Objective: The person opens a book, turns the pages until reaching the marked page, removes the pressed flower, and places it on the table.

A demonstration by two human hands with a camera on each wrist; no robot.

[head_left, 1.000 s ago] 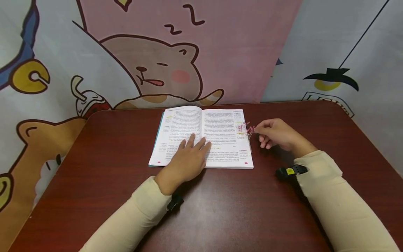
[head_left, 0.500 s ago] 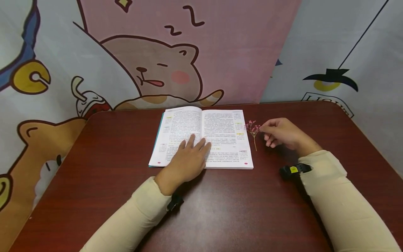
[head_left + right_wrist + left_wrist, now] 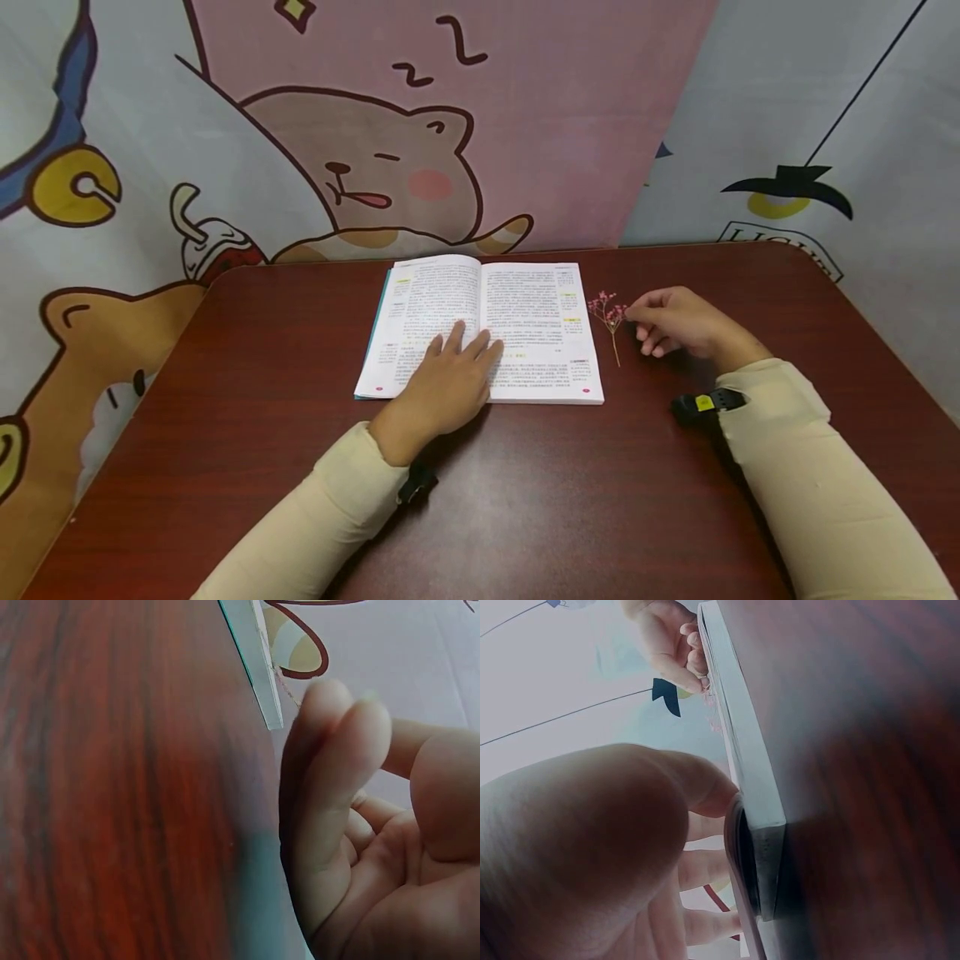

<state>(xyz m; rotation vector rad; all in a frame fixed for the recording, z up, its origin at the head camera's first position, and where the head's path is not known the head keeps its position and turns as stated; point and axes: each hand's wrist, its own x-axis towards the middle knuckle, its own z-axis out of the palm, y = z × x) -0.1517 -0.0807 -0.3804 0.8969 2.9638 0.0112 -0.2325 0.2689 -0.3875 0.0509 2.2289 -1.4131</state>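
An open book [image 3: 528, 304] with printed pages and small coloured marks lies on the table. My left hand [image 3: 450, 382] rests flat across its lower middle, fingers spread over the fold; in the left wrist view the fingers [image 3: 705, 866] press the pages. Just right of the book, my right hand [image 3: 678, 323] pinches a small sprig of pink dried flowers [image 3: 609, 312] between thumb and forefinger, the other fingers curled in. The sprig's thin stem points down toward me. In the right wrist view the pinching fingertips [image 3: 360, 727] hide most of the sprig.
The dark red wooden table [image 3: 555, 500] reaches back to a wall hanging [image 3: 555, 125] with cartoon animals. Black wrist straps show at the left cuff [image 3: 416, 483] and the right cuff [image 3: 705, 406].
My right hand has moved right, drawing the flower sprig off the right page's edge to beside the book. The left hand has stayed on the pages.
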